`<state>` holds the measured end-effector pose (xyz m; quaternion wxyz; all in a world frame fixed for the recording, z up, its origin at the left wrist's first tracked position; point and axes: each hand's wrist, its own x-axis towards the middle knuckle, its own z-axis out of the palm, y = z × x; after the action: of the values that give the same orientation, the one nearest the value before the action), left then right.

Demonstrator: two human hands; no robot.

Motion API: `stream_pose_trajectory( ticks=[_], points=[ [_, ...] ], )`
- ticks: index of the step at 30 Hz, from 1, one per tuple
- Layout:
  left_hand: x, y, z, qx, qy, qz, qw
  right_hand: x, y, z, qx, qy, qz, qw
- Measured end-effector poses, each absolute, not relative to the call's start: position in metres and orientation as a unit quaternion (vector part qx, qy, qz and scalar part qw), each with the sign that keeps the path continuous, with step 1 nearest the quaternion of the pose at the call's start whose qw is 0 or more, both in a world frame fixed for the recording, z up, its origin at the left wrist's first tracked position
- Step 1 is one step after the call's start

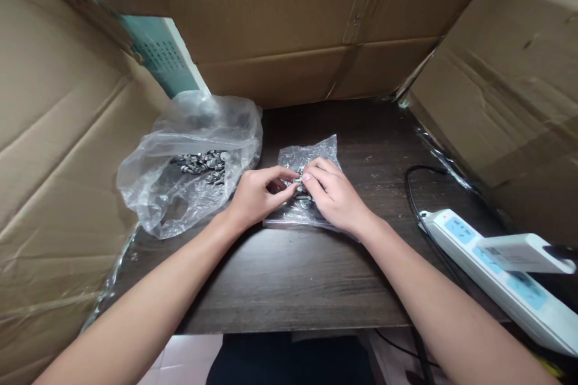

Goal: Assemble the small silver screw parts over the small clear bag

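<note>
Dark brown wood makes up the desk [311, 277], boxed in by cardboard [289, 12] at the left, right and far sides. At the middle of the desk, two bare hands meet over a small clear plastic bag [329, 149] that lies flat and crinkled. Between the fingertips is a small shiny metal part [299, 180], just above the small bag. The left hand [256, 195] comes in from the near left, its thumb and forefinger pinching the part's left end, with a gap between them further back. The right hand [336, 195] comes in from the near right, thumb and forefinger closed together on the part's other end, the remaining fingers curled close beside them. More metal pieces [303, 197] show beneath the hands; whether they lie in the small bag or on top of it cannot be told. To the left stands a larger, cloudy bag [244, 120], its mouth open, with a heap of similar shiny parts [203, 162] inside. At the right edge, a white power strip [492, 298] runs slantwise, with a white plug [519, 252] in it and a black cable [409, 189] curving beside it. Far left, a pale green panel [158, 51] with small holes shows through a gap in the cardboard.
</note>
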<state>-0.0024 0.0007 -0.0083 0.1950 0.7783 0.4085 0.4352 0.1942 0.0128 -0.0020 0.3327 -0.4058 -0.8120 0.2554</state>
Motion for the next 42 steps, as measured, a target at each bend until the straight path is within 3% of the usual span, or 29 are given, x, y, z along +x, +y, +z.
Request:
stream_pose_trajectory(
  ticks=[42],
  points=[
    [-0.0005,0.0008,-0.0090,0.777,0.400,0.452,0.182,0.1946,0.0142,-0.0010,-0.388,-0.804,0.271,0.361]
  ],
)
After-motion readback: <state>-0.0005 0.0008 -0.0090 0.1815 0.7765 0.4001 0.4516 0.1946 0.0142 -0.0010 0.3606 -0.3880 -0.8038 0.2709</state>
